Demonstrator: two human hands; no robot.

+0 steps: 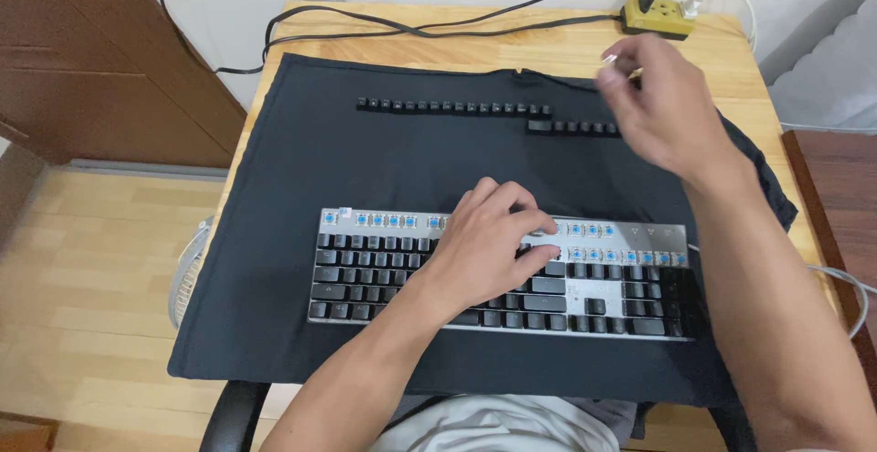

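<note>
A mechanical keyboard point(384, 274) with black keycaps and a silver plate lies on a black cloth point(301, 169); its top rows show bare blue switches. My left hand point(484, 247) rests flat on the keyboard's middle, fingers spread over the keys. My right hand point(653, 110) hovers above the cloth's far right, blurred, pinching a small metal tool point(610, 57) between thumb and fingers. Two rows of removed black keycaps point(454, 106) lie lined up on the cloth beyond the keyboard, the second row point(571, 127) partly hidden by my right hand.
The cloth covers a wooden table point(548, 46). A yellow power strip point(658, 18) with plugs and black cables sits at the far edge. A fan point(187, 274) stands on the floor at left. A chair armrest point(233, 415) shows near me.
</note>
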